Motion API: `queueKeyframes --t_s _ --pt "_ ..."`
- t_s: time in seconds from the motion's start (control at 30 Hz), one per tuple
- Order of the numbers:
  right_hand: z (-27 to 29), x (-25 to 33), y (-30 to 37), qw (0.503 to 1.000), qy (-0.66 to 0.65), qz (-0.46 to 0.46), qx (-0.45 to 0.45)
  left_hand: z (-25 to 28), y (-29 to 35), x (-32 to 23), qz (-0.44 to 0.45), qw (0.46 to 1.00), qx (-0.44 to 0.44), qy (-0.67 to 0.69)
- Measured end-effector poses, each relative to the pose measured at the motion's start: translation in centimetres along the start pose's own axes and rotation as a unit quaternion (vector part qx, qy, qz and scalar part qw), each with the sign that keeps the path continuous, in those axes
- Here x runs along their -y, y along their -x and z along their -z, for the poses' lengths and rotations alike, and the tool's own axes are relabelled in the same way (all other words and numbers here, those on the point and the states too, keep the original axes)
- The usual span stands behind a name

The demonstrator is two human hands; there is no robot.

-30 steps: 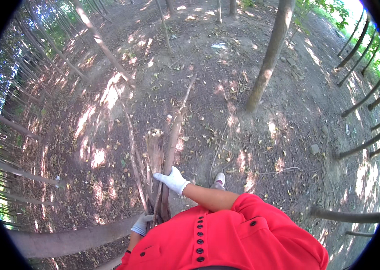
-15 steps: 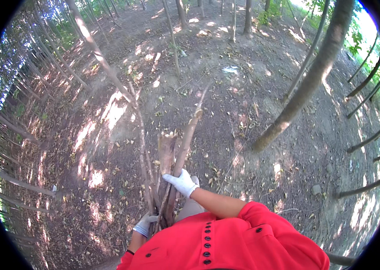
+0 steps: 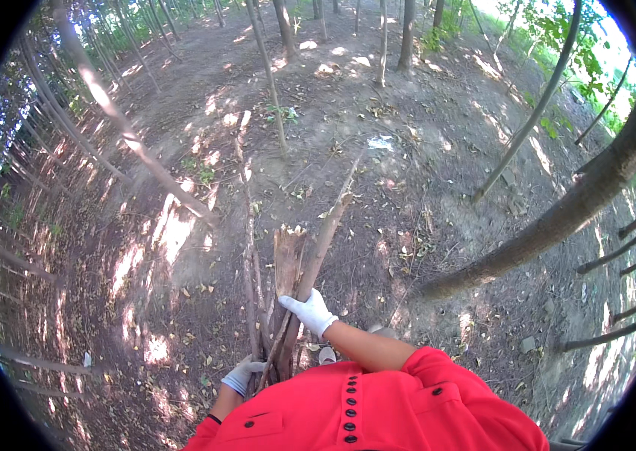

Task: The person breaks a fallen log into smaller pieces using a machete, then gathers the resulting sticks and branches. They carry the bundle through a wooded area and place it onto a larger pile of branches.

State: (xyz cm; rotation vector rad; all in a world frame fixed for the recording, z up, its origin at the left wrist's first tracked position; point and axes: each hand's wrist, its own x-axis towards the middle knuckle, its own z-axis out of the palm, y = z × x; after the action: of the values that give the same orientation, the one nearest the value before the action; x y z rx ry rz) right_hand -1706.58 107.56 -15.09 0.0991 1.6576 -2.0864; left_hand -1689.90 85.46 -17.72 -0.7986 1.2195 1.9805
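Against the front of my red shirt I carry a bundle of wood pointing forward. It has a thick piece of broken log point(image 3: 288, 263) with a splintered end, a long branch point(image 3: 327, 229) on its right, and thinner sticks point(image 3: 248, 233) on its left. My right hand point(image 3: 311, 312), in a white glove, is closed around the long branch, its thumb reaching over toward the log. Lower down, my left hand point(image 3: 243, 373), also gloved, grips the bundle from the left side; its fingers are partly hidden. The bundle's near ends disappear at my shirt.
A thick leaning tree trunk point(image 3: 536, 233) rises close on the right, with a thinner trunk point(image 3: 532, 113) beyond it. Another slim trunk point(image 3: 118, 113) stands ahead left. Dry leaves and twigs litter the dirt ground point(image 3: 378, 248). A white scrap point(image 3: 380, 142) lies ahead, and a shoe point(image 3: 327, 355) shows below.
I have stepped forward with the bundle still in both hands. The thick trunk sits farther right in view, and the slim left trunk has slid left, apart from the sticks.
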Motion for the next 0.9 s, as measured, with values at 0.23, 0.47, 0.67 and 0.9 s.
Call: queueKeyframes --t_s 0.23,0.47,0.67,0.9 --pt "6.4 3.5 -14.1 0.999 -0.036 -0.012 0.016 -4.4 -10.6 -10.6 -0.005 1.0 -0.013 -0.024" --pt "14.2 12.9 -27.3 0.998 -0.048 -0.002 0.028 -10.8 -21.4 -22.3 -0.034 0.998 -0.035 -0.045" --pt "19.1 19.4 -37.5 0.998 -0.057 0.011 0.017 -19.5 -26.5 -34.8 -0.024 0.999 -0.039 -0.003" --pt "23.6 23.9 -54.0 1.0 -0.012 -0.016 -0.001 -17.5 -40.7 -45.3 0.004 0.999 -0.031 -0.035"
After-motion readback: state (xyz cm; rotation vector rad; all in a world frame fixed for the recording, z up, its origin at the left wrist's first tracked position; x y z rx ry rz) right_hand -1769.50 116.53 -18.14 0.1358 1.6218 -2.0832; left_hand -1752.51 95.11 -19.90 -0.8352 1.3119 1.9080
